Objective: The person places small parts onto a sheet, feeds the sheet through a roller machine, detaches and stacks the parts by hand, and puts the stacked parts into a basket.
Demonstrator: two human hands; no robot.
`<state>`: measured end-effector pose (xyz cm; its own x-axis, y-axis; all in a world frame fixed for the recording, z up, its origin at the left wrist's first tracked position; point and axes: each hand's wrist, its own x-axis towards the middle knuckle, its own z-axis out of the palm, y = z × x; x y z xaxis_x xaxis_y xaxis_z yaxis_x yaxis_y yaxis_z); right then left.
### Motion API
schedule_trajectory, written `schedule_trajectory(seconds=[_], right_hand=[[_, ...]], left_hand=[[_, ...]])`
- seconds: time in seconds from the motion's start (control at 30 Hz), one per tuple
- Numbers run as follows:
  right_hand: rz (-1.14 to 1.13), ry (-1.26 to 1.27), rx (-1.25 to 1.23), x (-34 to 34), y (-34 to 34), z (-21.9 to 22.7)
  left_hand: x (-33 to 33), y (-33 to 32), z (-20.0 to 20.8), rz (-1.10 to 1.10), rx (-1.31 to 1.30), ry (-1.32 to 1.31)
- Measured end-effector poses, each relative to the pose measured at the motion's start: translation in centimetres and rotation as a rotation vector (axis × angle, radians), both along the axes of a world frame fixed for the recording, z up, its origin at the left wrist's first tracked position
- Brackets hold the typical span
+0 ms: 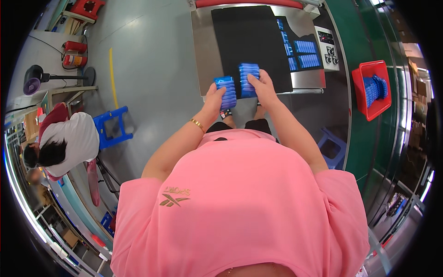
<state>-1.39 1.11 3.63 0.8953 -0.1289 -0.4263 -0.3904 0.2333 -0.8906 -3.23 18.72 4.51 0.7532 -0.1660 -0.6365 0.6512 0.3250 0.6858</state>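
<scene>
My left hand (215,99) is closed around a stack of small blue packets (226,92), gripped along its left side. In my right hand (263,87) is a second stack of blue packets (248,78), thumb pressed on its face. Both stacks are held up side by side, a narrow gap between them, over the near edge of a black mat (251,37). The mat covers part of a steel table (205,51). To its right, several more rows of blue packets (308,54) lie on a black surface.
A red bin (386,99) holding blue packets stands on a green surface (353,46) at the right. A white control box (320,34) adjoins the table. One blue stool (339,145) is at my right; another blue stool (110,127) stands beside a seated person (76,143) at left.
</scene>
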Motion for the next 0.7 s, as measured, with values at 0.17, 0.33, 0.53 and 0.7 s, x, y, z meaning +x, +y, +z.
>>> schedule_trajectory(seconds=[0.17,0.33,0.53,0.7], right_hand=[[0.256,-0.126,-0.777,-1.0,1.7,-1.5],[0.191,-0.203,-0.829,-1.5,2.5,0.2],[-0.093,-0.282,-1.219,1.3,-6.8,-3.1],[0.076,0.322,-1.153,2.4,-10.9,-2.2]], left_hand=[[1.3,-2.5,-1.4,0.059,-0.098,-0.055],[1.2,-2.8,-2.1,-0.086,0.096,-0.279],[1.7,-1.3,0.1,0.048,-0.153,-0.132],[2.1,0.3,-2.1,0.189,-0.096,-0.071]])
